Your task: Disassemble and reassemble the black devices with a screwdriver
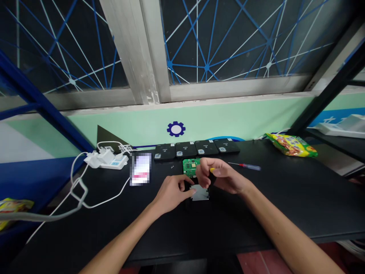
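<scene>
A black device casing with a silver metal plate (200,193) lies on the dark table. My left hand (174,193) grips its left side, the thumb over the plate and the fingers at the upper edge. Just behind the plate a green circuit board (188,166) shows, partly covered by my right hand (218,175). That hand is curled closed above the casing's right side, around a small black thing with a yellow part (211,170). Its fingers hide most of it, so the kind is unclear.
Several black boxes (184,149) stand in a row along the wall. A screwdriver (251,166) lies to the right, near a yellow-green snack bag (293,144). Tiny screws (172,166), a lit phone (142,168) and a white power strip (114,161) with looping cables are on the left.
</scene>
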Tool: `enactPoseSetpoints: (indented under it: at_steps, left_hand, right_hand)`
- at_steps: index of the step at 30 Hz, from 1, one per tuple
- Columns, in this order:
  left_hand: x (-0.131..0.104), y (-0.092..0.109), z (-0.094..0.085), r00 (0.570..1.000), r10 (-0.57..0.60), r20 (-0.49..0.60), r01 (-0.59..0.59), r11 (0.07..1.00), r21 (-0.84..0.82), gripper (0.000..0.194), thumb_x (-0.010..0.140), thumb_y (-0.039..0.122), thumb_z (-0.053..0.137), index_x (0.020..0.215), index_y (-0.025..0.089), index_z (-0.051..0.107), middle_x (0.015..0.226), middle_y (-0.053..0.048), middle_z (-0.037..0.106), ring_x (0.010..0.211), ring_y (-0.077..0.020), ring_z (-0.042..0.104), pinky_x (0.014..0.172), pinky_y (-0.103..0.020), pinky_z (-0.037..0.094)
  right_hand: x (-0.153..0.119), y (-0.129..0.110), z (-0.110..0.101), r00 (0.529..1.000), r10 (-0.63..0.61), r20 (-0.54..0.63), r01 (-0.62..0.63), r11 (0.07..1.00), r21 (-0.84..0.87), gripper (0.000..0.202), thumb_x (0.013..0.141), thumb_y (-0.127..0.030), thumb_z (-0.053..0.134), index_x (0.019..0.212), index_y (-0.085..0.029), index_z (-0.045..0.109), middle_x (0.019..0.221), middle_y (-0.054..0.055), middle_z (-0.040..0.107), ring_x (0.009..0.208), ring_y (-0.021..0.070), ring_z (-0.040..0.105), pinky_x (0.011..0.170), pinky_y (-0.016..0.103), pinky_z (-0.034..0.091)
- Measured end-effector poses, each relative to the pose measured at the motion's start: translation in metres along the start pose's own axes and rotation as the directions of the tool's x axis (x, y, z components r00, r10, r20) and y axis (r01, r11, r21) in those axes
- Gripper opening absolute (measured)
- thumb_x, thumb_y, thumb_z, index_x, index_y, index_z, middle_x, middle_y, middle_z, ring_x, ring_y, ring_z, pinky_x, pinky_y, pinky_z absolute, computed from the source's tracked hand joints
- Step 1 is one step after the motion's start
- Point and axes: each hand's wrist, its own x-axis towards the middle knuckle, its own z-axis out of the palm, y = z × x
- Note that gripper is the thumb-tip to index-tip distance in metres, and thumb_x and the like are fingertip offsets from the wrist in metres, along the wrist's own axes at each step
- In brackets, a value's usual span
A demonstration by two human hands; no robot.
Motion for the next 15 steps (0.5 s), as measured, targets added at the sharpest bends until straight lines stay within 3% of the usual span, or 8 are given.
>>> enactPoseSetpoints:
  at_steps: [2, 4, 6, 8, 10, 12, 15]
  left_hand:
    - [0.0001, -0.0001, 0.0, 1.0, 0.0, -0.003, 0.0, 1.0, 0.005, 0.024, 0.085, 0.043, 0.08, 0.098, 0.023, 0.084, 0.059, 0.006, 0.052, 0.055, -0.0132, 0.044, 0.056, -0.027, 0.028]
    - [0.0002, -0.0006, -0.0003, 1.0, -0.006, -0.005, 0.006, 1.0, 0.013, 0.024, 0.084, 0.043, 0.081, 0.099, 0.023, 0.084, 0.061, 0.006, 0.055, 0.057, -0.0135, 0.047, 0.056, -0.027, 0.03]
    - [0.0004, -0.0012, -0.0007, 1.0, -0.012, -0.003, 0.012, 1.0, 0.025, 0.025, 0.084, 0.043, 0.082, 0.099, 0.023, 0.084, 0.063, 0.005, 0.056, 0.058, -0.0138, 0.049, 0.057, -0.027, 0.03]
    - [0.0003, -0.0018, -0.0008, 1.0, -0.012, 0.001, 0.012, 0.999, 0.031, 0.025, 0.084, 0.043, 0.082, 0.1, 0.023, 0.083, 0.063, 0.005, 0.056, 0.058, -0.014, 0.049, 0.057, -0.027, 0.03]
    - [0.0, -0.002, -0.0005, 1.0, -0.01, 0.007, 0.01, 1.0, 0.027, 0.025, 0.085, 0.043, 0.082, 0.1, 0.023, 0.083, 0.063, 0.005, 0.055, 0.058, -0.0139, 0.048, 0.057, -0.027, 0.03]
    - [-0.0003, -0.0017, -0.0001, 1.0, -0.013, 0.011, 0.013, 1.0, 0.021, 0.025, 0.085, 0.044, 0.081, 0.1, 0.023, 0.083, 0.062, 0.005, 0.054, 0.058, -0.0138, 0.047, 0.057, -0.027, 0.029]
    - [0.0, -0.0013, -0.0002, 1.0, -0.023, -0.003, 0.023, 1.0, -0.02, 0.027, 0.086, 0.045, 0.079, 0.101, 0.023, 0.082, 0.062, 0.006, 0.049, 0.058, -0.0142, 0.044, 0.058, -0.028, 0.028]
  right_hand:
    - [-0.0011, 0.001, 0.0007, 1.0, 0.009, 0.006, -0.009, 1.0, 0.021, 0.027, 0.087, -0.031, 0.078, 0.089, -0.023, 0.052, 0.078, 0.001, 0.065, 0.064, 0.0183, 0.061, 0.063, 0.03, 0.043]
    - [-0.0024, 0.0016, 0.0013, 1.0, 0.007, 0.016, -0.008, 0.999, 0.051, 0.032, 0.088, -0.025, 0.079, 0.09, -0.025, 0.046, 0.074, -0.004, 0.063, 0.048, 0.012, 0.05, 0.052, 0.025, 0.036]
    - [-0.0031, 0.0016, 0.0015, 1.0, 0.001, 0.007, -0.001, 0.997, 0.071, 0.027, 0.091, -0.026, 0.076, 0.093, -0.025, 0.049, 0.064, -0.008, 0.054, 0.042, 0.0081, 0.031, 0.048, 0.023, 0.027]
    - [-0.003, 0.0009, 0.0012, 1.0, 0.002, -0.005, -0.002, 0.998, 0.061, 0.017, 0.097, -0.037, 0.067, 0.099, -0.022, 0.059, 0.056, -0.009, 0.045, 0.045, 0.01, 0.024, 0.051, 0.025, 0.027]
    - [-0.0024, -0.0001, 0.0007, 1.0, 0.005, -0.007, -0.004, 1.0, 0.031, 0.035, 0.104, -0.046, 0.05, 0.099, -0.017, 0.069, 0.053, -0.005, 0.043, 0.05, 0.0142, 0.032, 0.058, 0.029, 0.033]
    - [-0.0014, -0.001, 0.0004, 1.0, 0.001, 0.003, -0.001, 1.0, 0.009, 0.047, 0.105, -0.043, 0.041, 0.088, -0.015, 0.074, 0.054, 0.0, 0.048, 0.057, 0.018, 0.043, 0.065, 0.033, 0.037]
    - [0.0, -0.0013, 0.0006, 1.0, -0.008, 0.013, 0.008, 1.0, 0.001, 0.037, 0.1, -0.038, 0.05, 0.08, -0.016, 0.072, 0.06, 0.004, 0.056, 0.064, 0.0207, 0.051, 0.07, 0.035, 0.039]
